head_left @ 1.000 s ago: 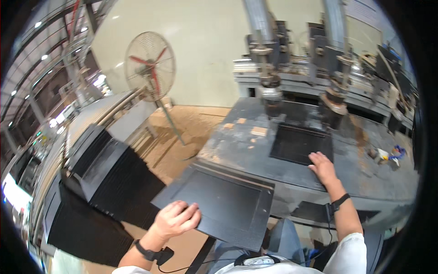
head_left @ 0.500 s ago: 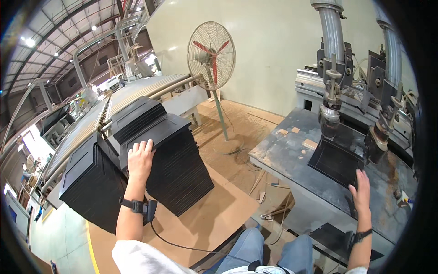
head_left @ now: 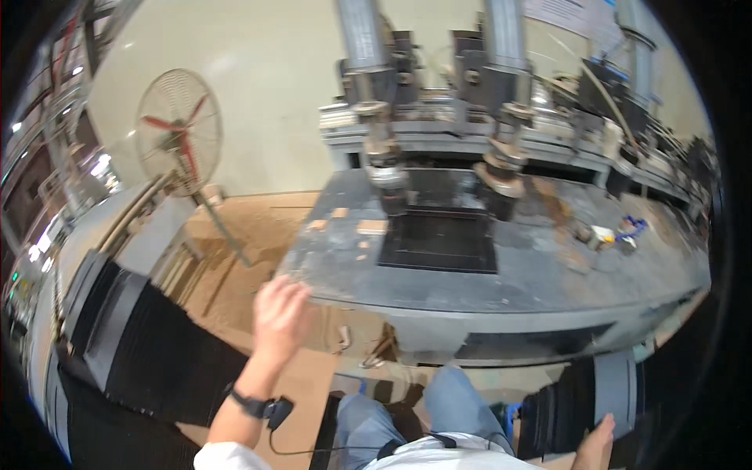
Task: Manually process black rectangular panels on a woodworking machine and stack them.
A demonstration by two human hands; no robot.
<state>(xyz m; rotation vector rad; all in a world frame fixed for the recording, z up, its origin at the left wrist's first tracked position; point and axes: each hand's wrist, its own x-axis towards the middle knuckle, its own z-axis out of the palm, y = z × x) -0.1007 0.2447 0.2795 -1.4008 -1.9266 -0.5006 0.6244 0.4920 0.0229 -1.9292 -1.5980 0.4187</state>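
One panel (head_left: 439, 241) is lying on the table (head_left: 337, 270), stacks (head_left: 176, 348) standing aside, left hand (head_left: 280, 313) hovering empty, fingers (head_left: 286, 292) loosely bent, right hand (head_left: 598, 446) grip unclear.

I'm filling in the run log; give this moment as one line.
left hand: empty, near table | right hand: at right-side panel stack, grip unclear | black panel: flat on table
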